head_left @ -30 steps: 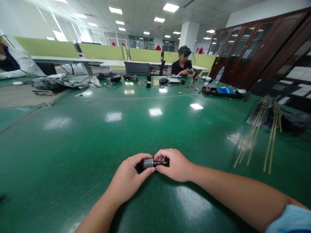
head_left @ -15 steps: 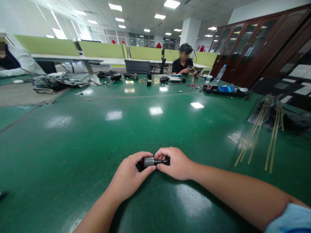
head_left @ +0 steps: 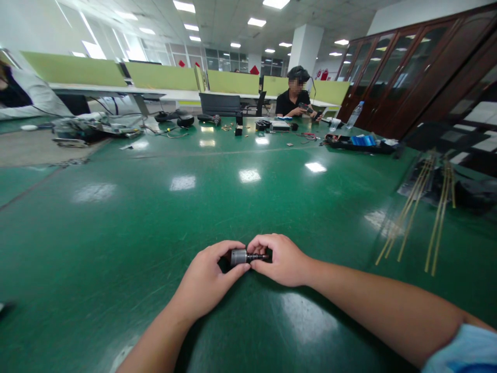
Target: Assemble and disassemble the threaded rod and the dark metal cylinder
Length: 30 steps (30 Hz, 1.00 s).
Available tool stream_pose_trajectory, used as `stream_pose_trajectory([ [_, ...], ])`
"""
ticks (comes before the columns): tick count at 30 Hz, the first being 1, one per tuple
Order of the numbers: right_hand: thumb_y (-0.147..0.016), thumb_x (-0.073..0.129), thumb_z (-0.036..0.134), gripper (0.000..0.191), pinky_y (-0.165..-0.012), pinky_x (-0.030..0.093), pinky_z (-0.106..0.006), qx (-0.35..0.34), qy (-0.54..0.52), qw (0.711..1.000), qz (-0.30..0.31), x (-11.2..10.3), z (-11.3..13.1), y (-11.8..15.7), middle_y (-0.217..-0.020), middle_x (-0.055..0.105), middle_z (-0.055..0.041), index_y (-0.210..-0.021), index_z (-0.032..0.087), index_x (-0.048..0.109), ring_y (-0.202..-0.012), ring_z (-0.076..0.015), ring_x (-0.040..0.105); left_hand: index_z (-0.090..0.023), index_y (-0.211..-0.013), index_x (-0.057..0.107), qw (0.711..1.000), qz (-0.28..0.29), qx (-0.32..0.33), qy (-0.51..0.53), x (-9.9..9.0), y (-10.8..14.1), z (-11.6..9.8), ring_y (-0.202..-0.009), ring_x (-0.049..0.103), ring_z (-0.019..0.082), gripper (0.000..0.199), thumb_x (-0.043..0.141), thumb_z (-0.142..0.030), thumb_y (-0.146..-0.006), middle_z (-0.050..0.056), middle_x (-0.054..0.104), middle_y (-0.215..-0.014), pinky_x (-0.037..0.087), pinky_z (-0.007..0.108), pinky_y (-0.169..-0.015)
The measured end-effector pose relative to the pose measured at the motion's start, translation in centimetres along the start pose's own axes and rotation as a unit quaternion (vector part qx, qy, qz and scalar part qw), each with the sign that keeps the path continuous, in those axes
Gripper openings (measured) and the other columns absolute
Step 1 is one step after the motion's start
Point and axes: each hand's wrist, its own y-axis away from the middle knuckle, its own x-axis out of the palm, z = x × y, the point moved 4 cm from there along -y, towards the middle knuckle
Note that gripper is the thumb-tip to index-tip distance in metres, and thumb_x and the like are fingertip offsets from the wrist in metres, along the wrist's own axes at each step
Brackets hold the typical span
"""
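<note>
Low in the middle of the view, a small grey metal cylinder with a thin, dark, ringed stem (head_left: 239, 257) lies level between my hands, stem to the right. My left hand (head_left: 205, 277) is closed round the thick grey end, thumb in front and fingers behind; its far left end is hidden in the palm. Curled about the stem, my right hand (head_left: 283, 261) has its thumb tip by the joint of stem and body and its fingers behind. The stem's tip shows in the gap of that hand. Both hands are close to the green tabletop (head_left: 217, 212).
Thin wooden sticks (head_left: 411, 207) lie at the right, by dark plastic bags. Farther back are a black tray (head_left: 361, 147) with blue items, a water bottle (head_left: 355, 115), small black boxes and a heap of parts (head_left: 85, 129). A person (head_left: 297, 98) sits across the table.
</note>
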Motion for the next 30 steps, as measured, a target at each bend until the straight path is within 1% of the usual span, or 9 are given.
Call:
stream_pose_trajectory([
  [16,-0.077,0.068,0.018,0.019,-0.073,0.045,-0.027,-0.004,0.002,1.000,-0.001,0.01,-0.02,0.00,-0.081,0.067,0.0022,-0.095,0.022,0.066,-0.075,-0.0140,0.061,-0.031,-0.108,0.065,1.000,0.009,-0.002,0.003,-0.07,0.02,-0.06,-0.099,0.062,0.020,0.024,0.068,-0.035,-0.085,-0.003,0.069,-0.107,0.047,0.032,-0.089],
  [24,-0.077,0.068,0.018,0.019,-0.072,0.044,-0.026,-0.013,0.004,1.000,0.000,0.08,-0.09,-0.01,-0.081,0.066,0.0029,-0.095,0.022,0.065,-0.075,-0.0135,0.061,-0.033,-0.109,0.065,1.000,0.008,-0.010,-0.004,0.05,0.11,0.23,-0.100,0.061,0.020,0.025,0.068,-0.036,-0.085,-0.004,0.069,-0.109,0.045,0.033,-0.091],
  [30,-0.077,0.068,0.017,0.019,-0.072,0.044,-0.026,-0.015,0.001,1.000,0.000,0.11,-0.20,-0.01,-0.081,0.066,0.0029,-0.095,0.022,0.065,-0.074,-0.0134,0.061,-0.033,-0.109,0.064,1.000,0.012,-0.007,-0.004,-0.03,0.08,0.07,-0.100,0.061,0.019,0.025,0.068,-0.035,-0.085,-0.004,0.069,-0.108,0.045,0.033,-0.089],
])
